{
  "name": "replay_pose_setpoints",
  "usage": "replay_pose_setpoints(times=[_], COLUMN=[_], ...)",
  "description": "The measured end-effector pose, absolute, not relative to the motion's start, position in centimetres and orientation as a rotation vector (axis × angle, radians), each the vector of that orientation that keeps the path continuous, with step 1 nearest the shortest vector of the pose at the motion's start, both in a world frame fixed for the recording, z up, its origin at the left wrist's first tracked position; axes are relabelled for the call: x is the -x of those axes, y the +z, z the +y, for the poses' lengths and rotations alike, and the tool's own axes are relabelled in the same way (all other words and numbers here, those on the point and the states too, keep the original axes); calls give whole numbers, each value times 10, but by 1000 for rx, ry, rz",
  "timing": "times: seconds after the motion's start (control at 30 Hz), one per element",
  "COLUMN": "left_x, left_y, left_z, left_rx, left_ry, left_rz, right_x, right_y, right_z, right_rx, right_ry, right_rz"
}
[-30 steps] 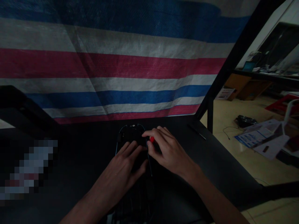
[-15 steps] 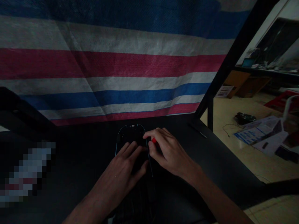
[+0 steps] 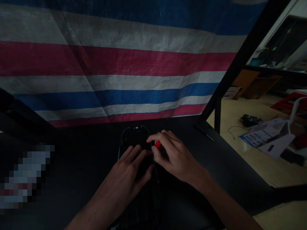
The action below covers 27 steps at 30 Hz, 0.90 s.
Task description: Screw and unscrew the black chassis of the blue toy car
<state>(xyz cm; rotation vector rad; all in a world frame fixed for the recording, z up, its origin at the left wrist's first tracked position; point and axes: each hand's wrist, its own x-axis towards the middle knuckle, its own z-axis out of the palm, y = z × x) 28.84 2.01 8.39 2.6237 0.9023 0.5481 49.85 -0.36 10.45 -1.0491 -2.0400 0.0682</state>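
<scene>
A long black device (image 3: 135, 139) with a rounded far end and thin blue edge trim lies on the dark table, pointing away from me. My left hand (image 3: 130, 167) rests over its middle, fingers stretched out and thumb apart. At the device's right edge, my right hand (image 3: 171, 153) pinches a small rounded red thing (image 3: 157, 144) between thumb and index finger; most of it is hidden, so its kind is unclear. The right index fingertip meets the device's edge. A thin dark line with a bright tip (image 3: 157, 181) runs towards me below the right hand.
A slim dark rod with a metal tip (image 3: 207, 135) lies on the table (image 3: 225, 163) at the right. Blurred-out whitish material (image 3: 26, 175) sits at the left. Behind hangs a striped tarp (image 3: 120, 60), beside a black frame post (image 3: 230, 80). Papers (image 3: 261, 137) lie on the floor.
The view has shifted slightly. Both hands keep nearly the same place on the device, and a little more of the red thing shows between the right fingers.
</scene>
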Motion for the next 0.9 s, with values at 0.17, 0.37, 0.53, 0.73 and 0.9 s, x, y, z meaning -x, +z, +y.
replay_pose_setpoints(times=[0.17, 0.37, 0.53, 0.73, 0.9], left_x=[-288, -288, -287, -287, -290], left_y=[83, 84, 82, 83, 90], left_z=[20, 18, 16, 17, 22], left_rx=[-2631, -2625, -2635, -2599, -2534], left_ry=[534, 572, 632, 615, 574], left_rz=[923, 895, 855, 838, 856], right_x=[-502, -515, -514, -500, -498], right_y=[108, 113, 99, 83, 83], right_z=[-1, 4, 8, 6, 8], right_rx=[1034, 1092, 1399, 1504, 1498], right_ry=[217, 534, 601, 723, 755], right_rz=[-2046, -1782, -1811, -1972, -1975])
